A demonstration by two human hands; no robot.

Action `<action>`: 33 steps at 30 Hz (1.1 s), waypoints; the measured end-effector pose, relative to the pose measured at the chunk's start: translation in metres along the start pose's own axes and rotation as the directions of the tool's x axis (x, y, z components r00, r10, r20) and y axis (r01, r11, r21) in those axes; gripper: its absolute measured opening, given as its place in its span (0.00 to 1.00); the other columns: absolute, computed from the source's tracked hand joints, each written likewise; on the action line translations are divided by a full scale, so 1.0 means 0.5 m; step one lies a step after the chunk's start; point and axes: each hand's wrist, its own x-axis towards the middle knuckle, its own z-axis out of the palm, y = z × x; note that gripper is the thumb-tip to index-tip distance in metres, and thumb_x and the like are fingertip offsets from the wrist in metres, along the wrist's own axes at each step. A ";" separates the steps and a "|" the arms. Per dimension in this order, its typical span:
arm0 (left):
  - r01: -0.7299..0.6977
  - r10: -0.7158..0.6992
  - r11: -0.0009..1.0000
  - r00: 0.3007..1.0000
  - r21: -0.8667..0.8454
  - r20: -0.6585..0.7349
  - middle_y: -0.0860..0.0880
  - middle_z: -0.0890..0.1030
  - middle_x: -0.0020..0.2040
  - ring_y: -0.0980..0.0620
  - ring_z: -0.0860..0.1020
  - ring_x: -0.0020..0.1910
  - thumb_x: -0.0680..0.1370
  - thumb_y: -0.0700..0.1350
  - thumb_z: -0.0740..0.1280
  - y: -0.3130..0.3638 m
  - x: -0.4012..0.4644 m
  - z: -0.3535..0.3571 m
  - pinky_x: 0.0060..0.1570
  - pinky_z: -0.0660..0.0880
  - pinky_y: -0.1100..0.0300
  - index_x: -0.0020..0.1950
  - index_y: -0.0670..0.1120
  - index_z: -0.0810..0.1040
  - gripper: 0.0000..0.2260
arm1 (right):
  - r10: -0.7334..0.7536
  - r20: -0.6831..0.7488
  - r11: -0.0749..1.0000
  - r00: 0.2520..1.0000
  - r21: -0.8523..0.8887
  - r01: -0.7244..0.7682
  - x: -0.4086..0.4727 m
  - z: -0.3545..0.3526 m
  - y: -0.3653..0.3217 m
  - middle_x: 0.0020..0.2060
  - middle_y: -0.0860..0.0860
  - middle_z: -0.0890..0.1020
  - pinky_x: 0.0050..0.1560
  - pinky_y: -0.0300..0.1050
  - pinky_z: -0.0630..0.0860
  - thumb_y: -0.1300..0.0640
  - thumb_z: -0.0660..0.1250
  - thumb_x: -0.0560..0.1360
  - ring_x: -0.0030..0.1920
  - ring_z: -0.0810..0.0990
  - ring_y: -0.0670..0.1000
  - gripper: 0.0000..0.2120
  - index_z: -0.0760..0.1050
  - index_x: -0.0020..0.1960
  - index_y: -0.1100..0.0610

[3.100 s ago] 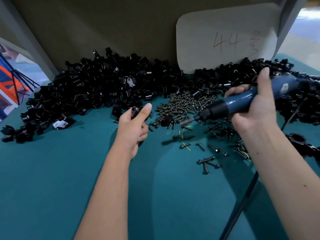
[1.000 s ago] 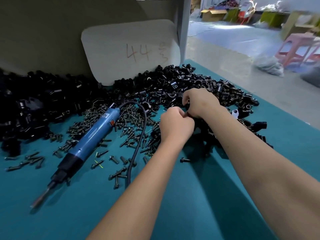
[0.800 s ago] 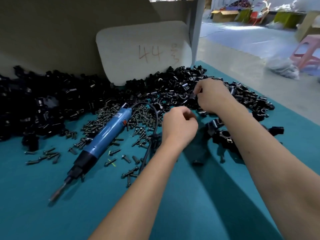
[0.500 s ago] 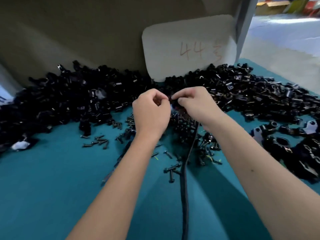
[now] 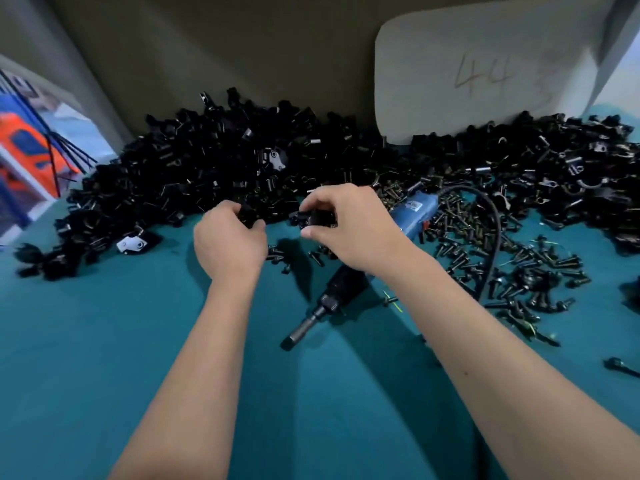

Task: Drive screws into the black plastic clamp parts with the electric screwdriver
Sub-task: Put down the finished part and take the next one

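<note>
Fitting clamp parts, no screw driven yet.
Right hand (image 5: 353, 230) pinching a clamp (image 5: 317, 218), left hand (image 5: 230, 240) curled around another part (image 5: 247, 213); screwdriver (image 5: 349, 282) idle on table (image 5: 104, 341).

Two bare forearms reach in from the lower edge of the head view, each without any sleeve, glove, watch, ring or band that shows. The left hand (image 5: 230, 244) and the right hand (image 5: 349, 225) are likewise uncovered, with short, unpainted nails on the fingers that can be seen. A small dark mole marks the right forearm, about midway along its upper side.
</note>
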 end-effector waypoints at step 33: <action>0.295 0.509 0.370 0.729 -0.881 0.458 0.42 0.86 0.58 0.45 0.86 0.52 0.73 0.34 0.76 0.079 -0.134 0.028 0.53 0.82 0.55 0.60 0.44 0.85 0.16 | -0.020 -0.103 0.839 0.994 0.540 0.073 -0.095 -0.113 0.149 0.45 0.55 0.86 0.48 0.45 0.81 0.58 0.81 0.71 0.44 0.83 0.51 0.15 0.87 0.57 0.50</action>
